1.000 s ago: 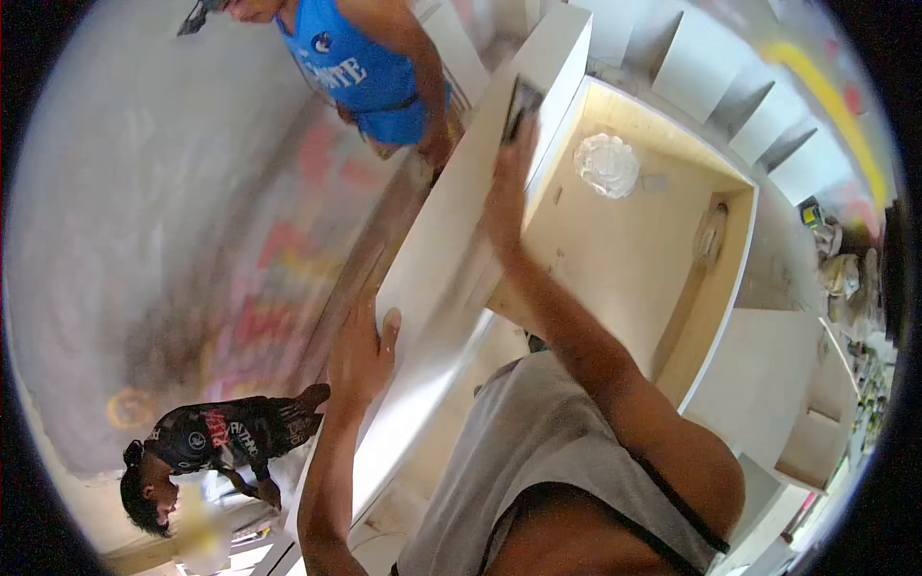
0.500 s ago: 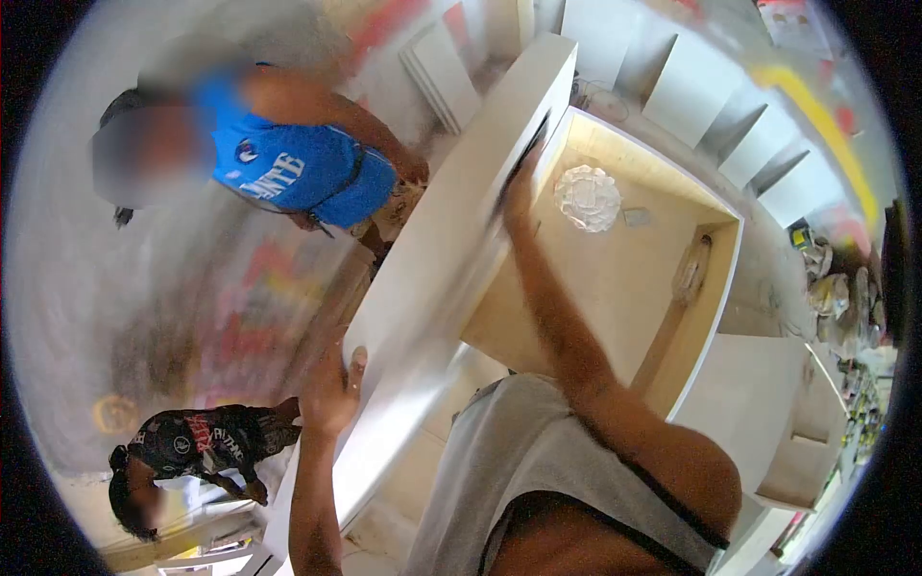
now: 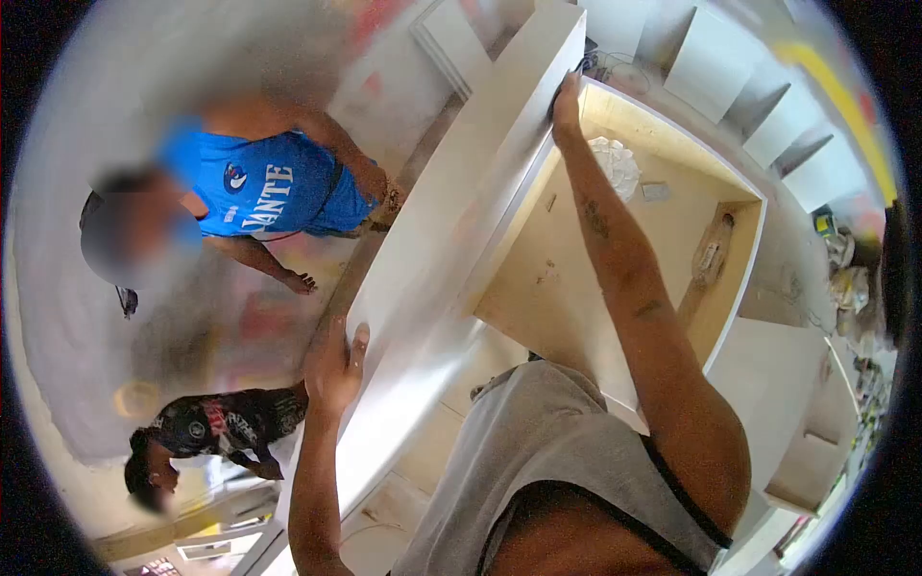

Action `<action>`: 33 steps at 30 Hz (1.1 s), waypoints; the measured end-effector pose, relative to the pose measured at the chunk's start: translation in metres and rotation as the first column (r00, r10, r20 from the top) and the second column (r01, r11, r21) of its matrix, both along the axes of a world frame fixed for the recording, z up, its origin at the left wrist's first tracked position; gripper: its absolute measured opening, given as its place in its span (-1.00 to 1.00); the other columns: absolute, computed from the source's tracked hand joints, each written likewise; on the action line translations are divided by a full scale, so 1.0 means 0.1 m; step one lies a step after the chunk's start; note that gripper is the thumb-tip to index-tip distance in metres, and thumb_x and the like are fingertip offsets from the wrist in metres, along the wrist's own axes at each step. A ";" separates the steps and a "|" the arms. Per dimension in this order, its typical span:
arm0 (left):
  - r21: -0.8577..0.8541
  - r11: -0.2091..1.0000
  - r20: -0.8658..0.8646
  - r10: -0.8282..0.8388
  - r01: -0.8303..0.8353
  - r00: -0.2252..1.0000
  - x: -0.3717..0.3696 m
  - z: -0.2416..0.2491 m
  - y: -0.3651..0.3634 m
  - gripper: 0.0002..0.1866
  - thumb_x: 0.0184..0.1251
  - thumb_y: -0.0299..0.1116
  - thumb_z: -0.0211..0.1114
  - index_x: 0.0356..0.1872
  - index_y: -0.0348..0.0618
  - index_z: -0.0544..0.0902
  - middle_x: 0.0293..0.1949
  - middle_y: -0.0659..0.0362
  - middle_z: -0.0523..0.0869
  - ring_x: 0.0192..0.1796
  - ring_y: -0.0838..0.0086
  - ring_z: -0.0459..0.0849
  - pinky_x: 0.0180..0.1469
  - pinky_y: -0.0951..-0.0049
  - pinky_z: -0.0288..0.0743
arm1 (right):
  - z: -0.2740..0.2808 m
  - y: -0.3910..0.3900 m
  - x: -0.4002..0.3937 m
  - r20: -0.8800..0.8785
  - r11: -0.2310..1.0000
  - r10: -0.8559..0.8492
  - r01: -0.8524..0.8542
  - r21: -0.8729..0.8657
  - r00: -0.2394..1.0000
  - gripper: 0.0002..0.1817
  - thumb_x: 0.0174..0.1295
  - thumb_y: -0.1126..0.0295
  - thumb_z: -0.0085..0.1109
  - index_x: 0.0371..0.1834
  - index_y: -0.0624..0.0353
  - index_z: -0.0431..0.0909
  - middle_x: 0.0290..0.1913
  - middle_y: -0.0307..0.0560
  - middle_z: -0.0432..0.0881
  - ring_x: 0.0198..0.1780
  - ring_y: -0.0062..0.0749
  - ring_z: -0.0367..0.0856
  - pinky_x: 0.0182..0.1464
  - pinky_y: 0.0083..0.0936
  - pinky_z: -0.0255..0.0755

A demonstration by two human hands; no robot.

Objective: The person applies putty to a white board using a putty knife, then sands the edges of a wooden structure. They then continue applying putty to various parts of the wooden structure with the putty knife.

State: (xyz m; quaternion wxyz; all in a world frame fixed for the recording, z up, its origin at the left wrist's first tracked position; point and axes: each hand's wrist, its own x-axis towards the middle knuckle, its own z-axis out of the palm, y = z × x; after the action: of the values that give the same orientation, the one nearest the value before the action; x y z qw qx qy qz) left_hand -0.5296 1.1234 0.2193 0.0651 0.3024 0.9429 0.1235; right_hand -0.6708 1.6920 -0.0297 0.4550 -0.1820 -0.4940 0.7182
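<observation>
A long white panel (image 3: 423,259) runs diagonally through the head view. At its left edge my left hand (image 3: 333,374) grips it, thumb on the broad face and the other fingers partly hidden along the edge. My right hand (image 3: 567,110) reaches to the upper end of the panel's near side, fingers closed around a dark thing that is mostly covered. Beside the panel, under my right forearm, is an open wooden box (image 3: 752,259) with white edges. Inside it lie a crumpled white wrapper (image 3: 615,168), a small grey piece (image 3: 655,191) and a clear plastic bottle (image 3: 712,252).
Across the panel stands a person in a blue jersey (image 3: 269,182). A second person in a dark printed shirt (image 3: 226,427) bends forward at lower left. White cabinet units (image 3: 715,72) line the upper right, and bags (image 3: 850,288) and clutter lie at far right.
My right hand has slid up along the panel's side toward its far end. My left hand stays at the edge. The person in blue has lowered one arm, and the view has shifted slightly.
</observation>
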 end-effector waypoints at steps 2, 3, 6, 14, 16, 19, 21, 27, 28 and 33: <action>-0.043 0.998 0.065 0.056 -0.054 0.996 -0.03 0.01 0.01 -0.42 0.58 -0.06 -0.02 0.40 -0.29 0.32 0.33 -0.23 0.44 0.42 -0.06 0.34 0.42 0.06 0.19 | 0.09 -0.15 0.12 0.043 0.998 0.052 -0.050 -0.036 0.998 -0.25 0.53 -0.11 -0.37 0.48 0.35 0.06 0.40 0.20 0.27 0.41 -0.07 0.23 0.47 -0.27 0.05; 0.002 1.000 0.032 -0.003 0.003 0.999 -0.07 -0.01 0.01 -0.46 0.55 -0.07 0.02 0.35 -0.27 0.36 0.25 -0.24 0.49 0.32 -0.12 0.41 0.35 0.04 0.26 | 0.15 -0.25 0.21 0.076 0.993 0.091 -0.085 -0.077 0.993 -0.22 0.53 -0.14 -0.39 0.52 0.35 0.01 0.46 0.22 0.20 0.46 -0.05 0.18 0.49 -0.27 0.01; 0.070 0.993 -0.113 -0.083 0.091 0.990 -0.28 0.01 0.12 -0.51 0.51 -0.12 0.07 0.28 -0.24 0.42 0.17 -0.26 0.53 0.21 -0.18 0.48 0.27 0.01 0.34 | 0.47 -1.25 0.55 0.113 0.999 -0.037 0.036 0.009 0.993 -0.26 0.54 -0.05 -0.32 0.54 0.35 -0.02 0.52 0.22 0.10 0.51 -0.07 0.10 0.52 -0.29 -0.05; -0.015 0.999 0.005 -0.040 0.040 0.999 -0.49 0.29 0.23 -0.51 0.56 -0.09 0.00 0.31 -0.21 0.42 0.10 -0.23 0.61 0.16 -0.15 0.58 0.22 0.02 0.41 | 0.67 -1.93 0.91 0.200 0.970 -0.220 0.235 -0.056 0.955 -0.44 0.49 0.29 -0.12 0.47 0.36 0.14 0.44 0.12 0.24 0.47 -0.18 0.19 0.49 -0.32 0.01; -0.019 0.999 -0.044 -0.043 0.042 0.998 -0.49 0.30 0.21 -0.50 0.54 -0.07 0.03 0.29 -0.22 0.43 0.09 -0.21 0.62 0.13 -0.14 0.60 0.19 0.02 0.44 | 0.78 -1.48 0.81 0.226 0.888 -0.453 0.458 0.034 0.862 -0.43 0.48 0.27 -0.08 0.45 0.36 0.17 0.44 0.13 0.25 0.44 -0.17 0.23 0.49 -0.33 0.02; 0.029 0.997 -0.192 -0.068 0.075 0.979 -0.64 0.22 0.21 -0.44 0.51 0.10 -0.02 0.20 -0.19 0.50 -0.02 -0.19 0.66 0.04 -0.11 0.63 0.02 -0.02 0.48 | 0.22 -0.29 0.30 0.354 0.860 -0.467 0.324 0.393 0.810 -0.29 0.54 0.11 -0.14 0.55 0.38 -0.04 0.57 0.24 0.04 0.57 -0.06 0.04 0.56 -0.32 -0.13; -0.039 0.999 -0.144 -0.020 0.015 0.989 -0.70 0.33 0.29 -0.43 0.50 0.13 -0.04 0.19 -0.16 0.51 -0.03 -0.19 0.67 0.01 -0.11 0.65 0.02 -0.03 0.49 | 0.28 0.10 0.03 0.036 0.990 -0.135 0.136 -0.033 0.990 -0.30 0.53 0.03 -0.21 0.56 0.27 0.01 0.55 0.12 0.12 0.53 -0.14 0.12 0.53 -0.30 -0.05; -0.054 0.992 0.096 0.117 -0.112 0.988 -0.82 0.62 0.54 -0.44 0.50 0.15 -0.04 0.19 -0.12 0.46 -0.04 -0.16 0.69 -0.01 -0.12 0.67 0.07 -0.08 0.52 | -0.01 1.20 -0.58 -0.021 0.943 0.234 -0.222 0.250 0.972 -0.20 0.44 -0.23 -0.20 0.43 0.28 0.21 0.42 0.10 0.32 0.36 -0.12 0.35 0.43 -0.11 0.22; -0.027 0.997 0.102 0.078 -0.076 0.992 -0.90 0.57 0.62 -0.42 0.49 0.17 -0.04 0.24 -0.09 0.45 -0.01 -0.14 0.69 0.01 -0.10 0.67 0.05 -0.09 0.53 | -0.08 1.40 -0.67 -0.022 0.879 0.223 -0.191 0.437 0.975 -0.18 0.44 -0.22 -0.17 0.42 0.36 0.18 0.41 0.17 0.32 0.33 -0.09 0.40 0.41 -0.09 0.24; -0.106 0.989 0.301 0.128 -0.100 0.945 -1.11 0.71 1.14 -0.42 0.50 0.16 -0.06 0.21 -0.13 0.43 0.00 -0.18 0.66 0.04 -0.07 0.66 0.10 -0.05 0.51 | 0.60 1.02 -0.70 -0.039 0.962 0.048 -0.036 0.270 0.998 -0.26 0.50 -0.13 -0.21 0.43 0.33 0.16 0.41 0.23 0.28 0.34 -0.02 0.37 0.42 -0.07 0.24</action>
State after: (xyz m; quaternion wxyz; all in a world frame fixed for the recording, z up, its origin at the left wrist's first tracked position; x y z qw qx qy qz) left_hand -0.6402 1.2371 0.2900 0.2172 0.2211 0.9418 0.1302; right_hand -0.7407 1.7943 0.0299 0.4711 -0.0918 -0.5805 0.6578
